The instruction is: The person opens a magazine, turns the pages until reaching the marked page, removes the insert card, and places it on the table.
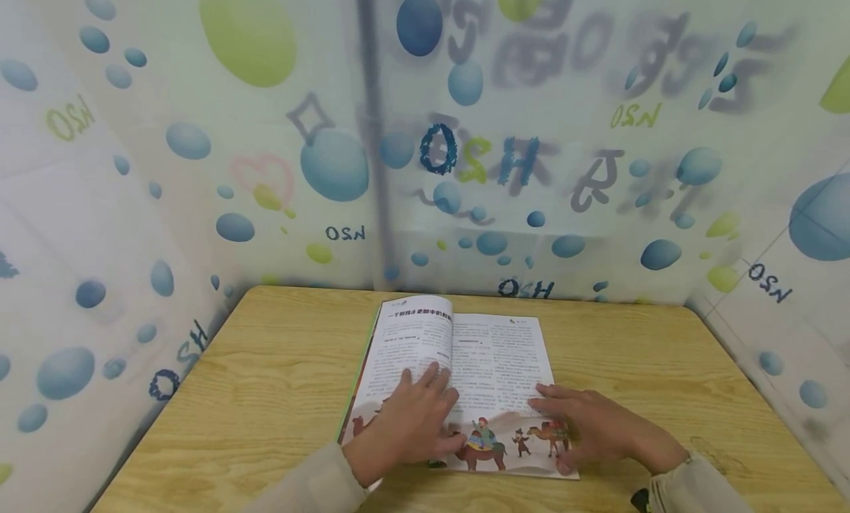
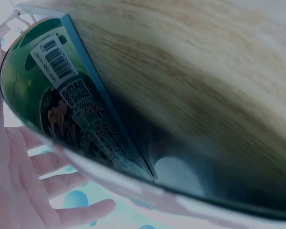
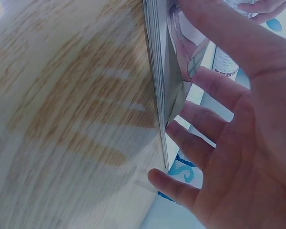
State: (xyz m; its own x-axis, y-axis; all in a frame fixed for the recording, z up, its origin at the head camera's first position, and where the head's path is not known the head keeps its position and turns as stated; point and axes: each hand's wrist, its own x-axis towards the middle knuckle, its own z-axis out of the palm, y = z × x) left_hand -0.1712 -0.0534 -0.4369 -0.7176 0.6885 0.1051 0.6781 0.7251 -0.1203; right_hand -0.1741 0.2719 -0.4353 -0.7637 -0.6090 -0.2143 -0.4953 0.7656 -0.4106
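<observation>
A: What takes up most of the view?

B: A pale bubble-patterned sheet (image 1: 584,210) behind everything, with a wooden table (image 1: 265,395) in front of it.

A: And the magazine (image 1: 498,380)?

B: It lies opened out around the middle of the table, its top end close to the far edge. The left half bows; in the left wrist view its green cover (image 2: 21,88) curves above the wood.

A: How are the hands set?

B: The left hand (image 1: 413,423) lies over the left page and the inner fold, fingers spread, thumb reaching right. The right hand (image 1: 600,427) is at the near right margin, fingers apart and fairly straight. I see no firm pinch on either side, though I cannot tell how hard they press.

A: What could go wrong?

B: That bowed half looks springy, I'd say. Should the left hand lift, the pages might swing over toward the right. Too much weight near the fold could crease the paper.

A: And on the right?

B: Leaves show slightly parted at that edge, so a careless fingertip could catch several together or bend the corner beside the printed camel (image 1: 548,433).

A: Anything smaller?

B: Just the cover's barcode (image 2: 56,59), which shows how exposed that underside is.
</observation>
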